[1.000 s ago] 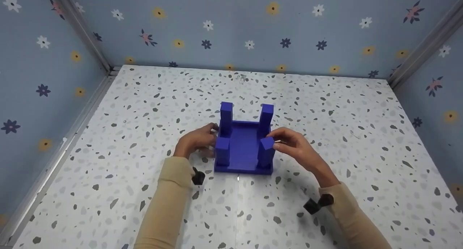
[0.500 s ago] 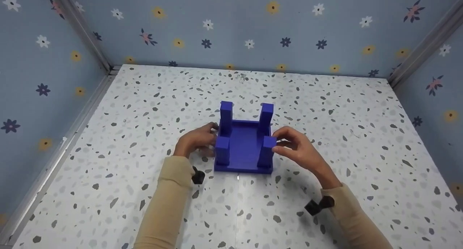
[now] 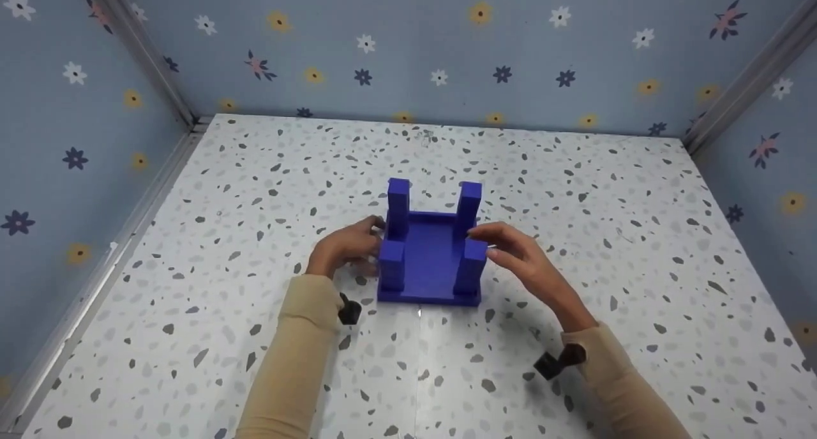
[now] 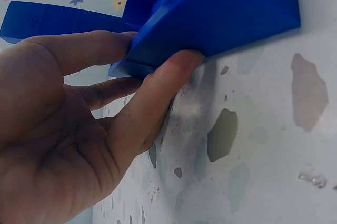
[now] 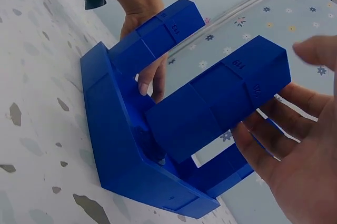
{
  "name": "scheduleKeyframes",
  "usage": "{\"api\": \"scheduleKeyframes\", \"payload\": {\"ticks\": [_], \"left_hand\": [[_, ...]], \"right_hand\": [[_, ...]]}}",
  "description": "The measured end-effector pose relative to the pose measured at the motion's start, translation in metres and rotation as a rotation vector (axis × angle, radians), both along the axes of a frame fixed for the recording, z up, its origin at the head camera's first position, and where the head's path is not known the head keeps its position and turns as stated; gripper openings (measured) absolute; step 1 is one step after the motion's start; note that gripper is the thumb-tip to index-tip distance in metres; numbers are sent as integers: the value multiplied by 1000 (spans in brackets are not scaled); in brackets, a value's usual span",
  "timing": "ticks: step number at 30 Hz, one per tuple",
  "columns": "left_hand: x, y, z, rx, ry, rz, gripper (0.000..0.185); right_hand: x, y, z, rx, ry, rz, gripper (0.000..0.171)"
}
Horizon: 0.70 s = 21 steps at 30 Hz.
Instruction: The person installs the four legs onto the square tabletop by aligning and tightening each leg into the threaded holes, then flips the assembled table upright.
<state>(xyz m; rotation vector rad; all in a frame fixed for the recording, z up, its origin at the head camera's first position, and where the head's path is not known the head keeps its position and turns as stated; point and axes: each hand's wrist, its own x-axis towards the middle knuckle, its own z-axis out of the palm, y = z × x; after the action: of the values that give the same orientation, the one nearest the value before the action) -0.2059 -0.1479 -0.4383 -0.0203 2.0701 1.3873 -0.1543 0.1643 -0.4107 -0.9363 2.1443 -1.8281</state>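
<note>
A blue plastic piece like a small upturned table (image 3: 429, 260) rests on the speckled surface, with an upright square post at each corner of its rimmed base. My left hand (image 3: 348, 244) holds its left side; in the left wrist view the fingers (image 4: 176, 69) lie on both sides of a blue edge. My right hand (image 3: 523, 257) is around the near right post (image 3: 471, 270), which stands in its corner. In the right wrist view, this post (image 5: 218, 98) carries small raised numbers; the fingers are behind it and the thumb (image 5: 313, 50) is held apart from it.
White speckled tabletop (image 3: 255, 171) surrounds the piece. Blue flowered walls (image 3: 408, 43) stand at the back and both sides, joined by metal corner rails (image 3: 143, 50). A black wrist mount (image 3: 558, 361) sticks out from the right sleeve, another (image 3: 349, 311) from the left.
The near right post has turned from a skewed angle to square with its corner. My right fingers have shifted behind it and the thumb has eased off. My left hand has stayed put.
</note>
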Motion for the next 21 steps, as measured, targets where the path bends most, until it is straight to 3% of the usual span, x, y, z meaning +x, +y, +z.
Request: {"api": "scheduleKeyframes", "payload": {"ticks": [10, 13, 21], "left_hand": [[1, -1, -1, -27, 39, -27, 52], [3, -1, 4, -22, 27, -24, 53], [0, 0, 0, 16, -6, -2, 54]], "right_hand": [[-5, -5, -3, -141, -118, 198, 34], [-7, -6, -4, -170, -139, 208, 34], [-7, -7, -5, -201, -161, 185, 32]]}}
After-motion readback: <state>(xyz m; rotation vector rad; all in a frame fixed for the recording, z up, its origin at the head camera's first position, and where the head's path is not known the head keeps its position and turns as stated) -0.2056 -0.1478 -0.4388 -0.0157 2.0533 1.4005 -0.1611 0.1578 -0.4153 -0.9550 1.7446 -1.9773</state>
